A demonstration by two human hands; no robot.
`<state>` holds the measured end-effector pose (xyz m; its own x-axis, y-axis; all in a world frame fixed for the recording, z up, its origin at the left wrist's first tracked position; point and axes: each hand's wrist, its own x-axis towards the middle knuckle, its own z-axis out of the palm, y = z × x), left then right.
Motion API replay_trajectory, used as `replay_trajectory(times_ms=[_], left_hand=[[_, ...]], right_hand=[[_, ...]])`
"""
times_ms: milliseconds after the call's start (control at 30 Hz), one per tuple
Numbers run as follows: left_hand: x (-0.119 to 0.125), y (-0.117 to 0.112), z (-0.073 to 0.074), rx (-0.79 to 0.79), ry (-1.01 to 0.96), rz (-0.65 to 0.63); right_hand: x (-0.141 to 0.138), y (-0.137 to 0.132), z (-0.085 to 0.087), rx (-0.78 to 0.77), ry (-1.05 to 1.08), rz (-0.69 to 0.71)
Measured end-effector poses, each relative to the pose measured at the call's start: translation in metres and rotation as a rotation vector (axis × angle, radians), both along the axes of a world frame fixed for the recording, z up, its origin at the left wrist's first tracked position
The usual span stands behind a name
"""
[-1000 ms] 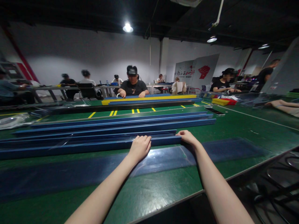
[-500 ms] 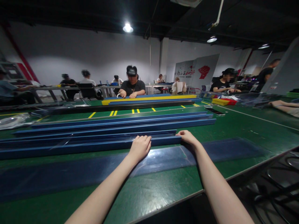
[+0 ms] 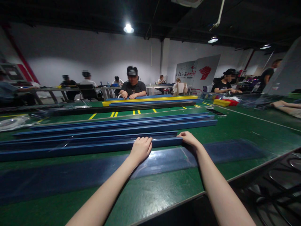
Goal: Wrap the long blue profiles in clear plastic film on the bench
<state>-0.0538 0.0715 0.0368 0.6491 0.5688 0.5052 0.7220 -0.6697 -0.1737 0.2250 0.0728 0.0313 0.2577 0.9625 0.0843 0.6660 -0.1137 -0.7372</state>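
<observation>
A long blue rail [image 3: 82,148] lies across the green table [image 3: 246,131], nearest of several blue rails. My left hand [image 3: 140,148] is curled over its near edge, close to its right end. My right hand [image 3: 188,139] grips the rail's right end, fingers bent round it. A flat dark blue strip [image 3: 70,175] under clear film lies on the table between the rail and me, beneath both forearms.
More blue rails [image 3: 122,124] are stacked behind. Yellow, blue and black rails [image 3: 150,100] lie farther back, where a person [image 3: 133,85] sits facing me with hands on them. A phone [image 3: 216,112] and a yellow-red box [image 3: 225,102] lie at right. Another person's forearm [image 3: 285,106] rests at far right.
My hands and the rail have not moved. The person opposite has shifted hands slightly on the far rails.
</observation>
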Motion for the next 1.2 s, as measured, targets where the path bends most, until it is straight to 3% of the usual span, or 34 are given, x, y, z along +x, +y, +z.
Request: replay_trajectory(times_ms=[800, 1200], left_hand=[[0.000, 0.002, -0.001, -0.035, -0.020, -0.016], [-0.002, 0.006, 0.011, -0.219, 0.021, -0.020]], right_hand=[[-0.003, -0.001, 0.004, -0.030, 0.004, -0.028], [0.000, 0.004, -0.002, -0.015, -0.031, -0.026]])
